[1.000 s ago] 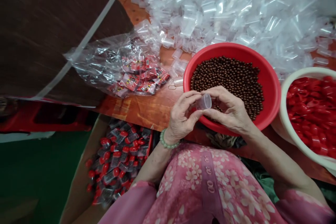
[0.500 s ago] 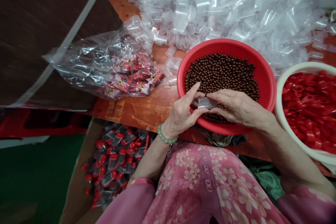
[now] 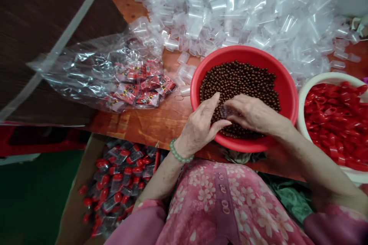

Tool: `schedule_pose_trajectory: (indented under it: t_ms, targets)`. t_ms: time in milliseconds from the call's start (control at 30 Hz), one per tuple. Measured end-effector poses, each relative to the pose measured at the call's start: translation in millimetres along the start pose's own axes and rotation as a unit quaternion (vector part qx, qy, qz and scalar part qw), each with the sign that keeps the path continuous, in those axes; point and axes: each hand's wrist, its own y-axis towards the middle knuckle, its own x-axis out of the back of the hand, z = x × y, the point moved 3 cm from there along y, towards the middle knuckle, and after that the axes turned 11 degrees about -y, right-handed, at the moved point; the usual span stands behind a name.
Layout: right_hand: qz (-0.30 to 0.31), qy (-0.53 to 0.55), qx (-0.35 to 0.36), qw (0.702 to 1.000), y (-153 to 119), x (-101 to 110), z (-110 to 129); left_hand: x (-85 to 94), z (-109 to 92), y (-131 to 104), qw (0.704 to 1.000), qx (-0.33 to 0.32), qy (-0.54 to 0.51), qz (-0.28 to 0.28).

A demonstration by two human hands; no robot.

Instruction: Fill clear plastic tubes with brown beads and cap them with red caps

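Observation:
A red basin (image 3: 291, 84) holds a heap of shiny dark brown beads (image 3: 238, 78). Over its near side, my right hand (image 3: 253, 113) is closed on a small clear plastic container (image 3: 224, 111), mostly covered by the fingers and blurred. My left hand (image 3: 199, 124) is at the basin's left rim, its thumb and index finger spread apart around the near left of the beads. Nothing shows between those fingers; the other fingers are partly hidden. A green bead bracelet (image 3: 178, 152) circles the left wrist.
Clear plastic containers (image 3: 224, 11) are piled across the back of the table (image 3: 138, 124). Right of the basin stands a white tub (image 3: 302, 113) of red caps (image 3: 335, 122). A clear bag of red packets (image 3: 140, 88) lies left. Below, a carton (image 3: 77, 187) holds red-capped containers (image 3: 117, 183).
Half a second ago both hands held the clear container between them. My left fingers have come off it, and my right hand has it lower over the beads. The view has shifted slightly.

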Motion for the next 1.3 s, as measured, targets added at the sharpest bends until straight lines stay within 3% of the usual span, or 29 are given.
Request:
schedule_pose_trajectory:
  t_ms: [100,200,467,633,833,900,1000,1167,1300]
  targets:
    - [0.069,-0.140,-0.097,0.983,11,-6,-31,-1.0,9,5,0.998,0.029,0.000,-0.060]
    - [0.150,-0.186,-0.123,0.963,27,-15,-45,-5.9,18,6,0.991,0.076,-0.005,-0.111]
    - [0.217,-0.086,-0.021,0.972,68,-31,-11,-14.8,23,0,0.982,0.054,0.020,-0.178]
    - [0.192,0.015,0.010,0.981,72,-39,-3,-15.5,28,-3,0.981,0.062,-0.004,-0.183]
    - [0.133,0.162,0.007,0.978,66,-34,-13,-16.1,30,-5,0.979,0.073,-0.029,-0.186]
    - [0.090,0.296,0.000,0.951,60,-28,-17,-15.2,28,-4,0.978,0.087,-0.036,-0.185]
    - [0.044,0.467,-0.024,0.883,49,-17,-22,-9.5,26,1,0.973,0.137,-0.081,-0.168]
    - [-0.007,0.556,-0.058,0.829,33,2,-23,3.1,26,13,0.939,0.234,-0.228,-0.108]
    - [-0.027,0.580,-0.072,0.811,22,9,-25,-6.5,24,20,0.876,0.281,-0.392,-0.025]
